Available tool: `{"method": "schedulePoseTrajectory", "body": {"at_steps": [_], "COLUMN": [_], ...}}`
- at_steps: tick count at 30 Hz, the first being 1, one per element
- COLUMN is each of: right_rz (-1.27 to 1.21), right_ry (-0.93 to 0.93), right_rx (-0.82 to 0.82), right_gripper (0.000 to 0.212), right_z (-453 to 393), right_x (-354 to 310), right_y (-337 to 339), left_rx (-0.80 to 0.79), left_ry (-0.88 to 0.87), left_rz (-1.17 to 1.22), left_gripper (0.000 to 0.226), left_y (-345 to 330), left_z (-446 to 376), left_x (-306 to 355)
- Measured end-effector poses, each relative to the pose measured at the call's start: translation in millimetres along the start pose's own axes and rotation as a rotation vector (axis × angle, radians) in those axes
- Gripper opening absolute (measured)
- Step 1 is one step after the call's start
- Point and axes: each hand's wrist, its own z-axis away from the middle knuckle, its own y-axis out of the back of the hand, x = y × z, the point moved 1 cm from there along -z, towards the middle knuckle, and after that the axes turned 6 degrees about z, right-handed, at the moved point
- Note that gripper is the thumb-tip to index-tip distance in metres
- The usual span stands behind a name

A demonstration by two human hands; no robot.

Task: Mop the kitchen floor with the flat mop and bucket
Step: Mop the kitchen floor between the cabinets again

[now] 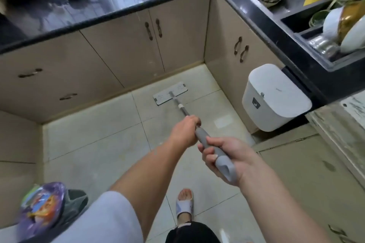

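While both your hands grip the flat mop (197, 124), left hand (185, 131) ahead of right hand (225, 156), its head lies flat on the floor (98, 144) near the cabinets (122, 45).

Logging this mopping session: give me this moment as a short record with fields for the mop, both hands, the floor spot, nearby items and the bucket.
mop head: flat mop head lies flat on the tiled floor, close to the corner where the cabinets meet
handle: mop handle slants from the head up to the person
left hand: left hand grips the handle lower down
right hand: right hand grips the grey top end
nearby: white bin hangs on the right cabinet
bucket: not in view
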Motion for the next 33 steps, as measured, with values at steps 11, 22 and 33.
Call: {"method": "schedulePoseTrajectory", "body": {"at_steps": [11, 22, 33], "right_rz": [-0.134, -0.124, -0.033], "right_ry": [0.098, -0.028, -0.103], "right_rx": [0.001, -0.005, -0.092], "right_gripper": [0.043, 0.045, 0.047], "right_z": [-25.5, 192.3, 271.9], "right_x": [16.6, 200.0, 265.0], "right_y": [-25.2, 144.8, 167.5], "left_rx": [-0.098, 0.297, 0.230], "left_ry": [-0.041, -0.181, -0.182], "left_rz": [-0.147, 0.059, 0.287], "left_gripper": [0.028, 0.012, 0.020], "left_y": [33.2, -176.9, -210.6], "left_z": [-6.8, 256.8, 374.6], "left_x": [-28.8, 76.5, 114.0]}}
